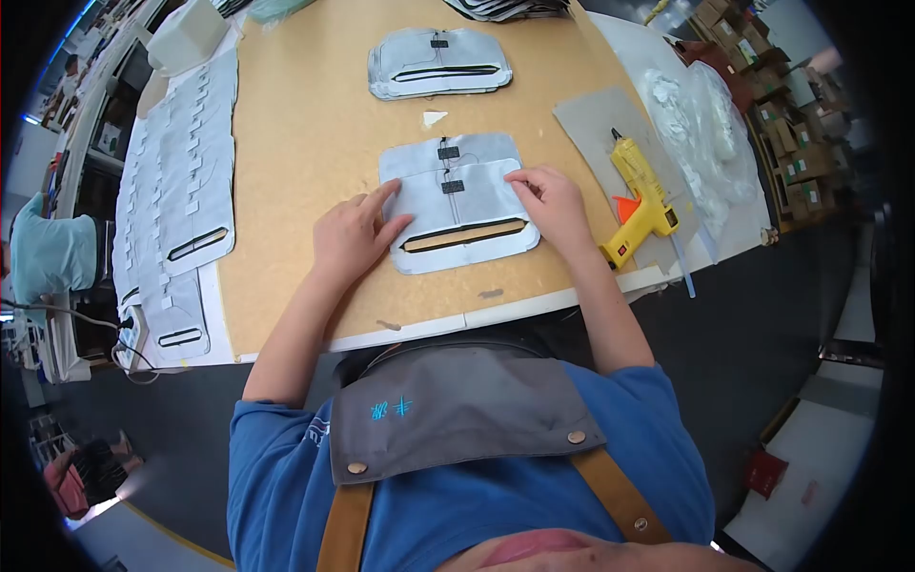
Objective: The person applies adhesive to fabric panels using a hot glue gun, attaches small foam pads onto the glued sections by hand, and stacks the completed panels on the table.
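Note:
Before me lies a light grey fabric panel (477,202) with a long black-edged slot and a small dark patch with thin wires. It overlaps a second grey panel (410,157), whose upper part and own dark patch show behind it. My left hand (355,235) rests at the panel's left edge, thumb and forefinger spread apart on it. At the upper right corner of the front panel, my right hand (555,202) pinches the edge between thumb and forefinger. Farther up the table sits a stack of similar panels (438,59).
A yellow glue gun (640,200) lies on a grey board (583,119) at right, beside clear plastic bags (701,143). Long rows of grey panels (191,162) cover the left side. A small white scrap (435,118) lies mid-table. A person (59,250) is at far left.

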`<act>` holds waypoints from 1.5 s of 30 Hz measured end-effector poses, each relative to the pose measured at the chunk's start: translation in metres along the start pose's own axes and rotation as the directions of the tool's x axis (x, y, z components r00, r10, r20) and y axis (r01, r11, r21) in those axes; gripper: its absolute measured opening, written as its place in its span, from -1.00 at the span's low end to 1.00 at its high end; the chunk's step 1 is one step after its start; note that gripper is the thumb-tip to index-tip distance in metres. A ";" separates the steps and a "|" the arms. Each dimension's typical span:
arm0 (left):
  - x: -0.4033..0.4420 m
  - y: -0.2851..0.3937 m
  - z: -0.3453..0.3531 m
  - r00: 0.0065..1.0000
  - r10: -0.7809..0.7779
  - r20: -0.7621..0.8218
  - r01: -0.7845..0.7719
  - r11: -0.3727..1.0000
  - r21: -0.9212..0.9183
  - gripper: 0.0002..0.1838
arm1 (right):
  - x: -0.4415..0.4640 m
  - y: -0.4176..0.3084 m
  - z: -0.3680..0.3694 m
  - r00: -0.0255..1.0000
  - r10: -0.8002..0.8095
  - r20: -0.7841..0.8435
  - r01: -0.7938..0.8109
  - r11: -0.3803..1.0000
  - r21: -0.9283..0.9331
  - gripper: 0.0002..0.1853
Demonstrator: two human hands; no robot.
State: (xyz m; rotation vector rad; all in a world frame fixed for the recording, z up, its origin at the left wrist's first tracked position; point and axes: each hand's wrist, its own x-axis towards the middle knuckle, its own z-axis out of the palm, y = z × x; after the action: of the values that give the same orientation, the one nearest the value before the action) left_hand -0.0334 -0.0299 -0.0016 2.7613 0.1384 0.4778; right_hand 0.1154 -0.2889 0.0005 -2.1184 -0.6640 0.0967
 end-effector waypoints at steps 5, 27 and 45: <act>-0.001 -0.003 -0.001 0.999 -0.029 0.031 0.029 0.999 -0.014 -0.57 | 0.002 0.000 0.003 0.998 -0.018 0.056 0.024 0.994 -0.107 -0.84; 0.000 0.004 0.006 0.980 0.186 0.077 -0.188 0.982 0.023 -0.53 | 0.206 0.011 0.065 0.822 -0.542 0.178 0.537 0.632 -0.558 -0.72; 0.000 -0.007 -0.004 0.993 0.003 0.117 0.040 0.931 -0.362 -0.64 | 0.140 -0.077 0.009 0.584 -0.798 -0.150 0.540 0.520 -0.662 -0.77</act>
State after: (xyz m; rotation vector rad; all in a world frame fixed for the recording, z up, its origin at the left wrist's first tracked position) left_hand -0.0355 -0.0224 -0.0003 2.4120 0.0417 0.3009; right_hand 0.1991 -0.1778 0.0792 -2.0901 -1.3294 -1.1491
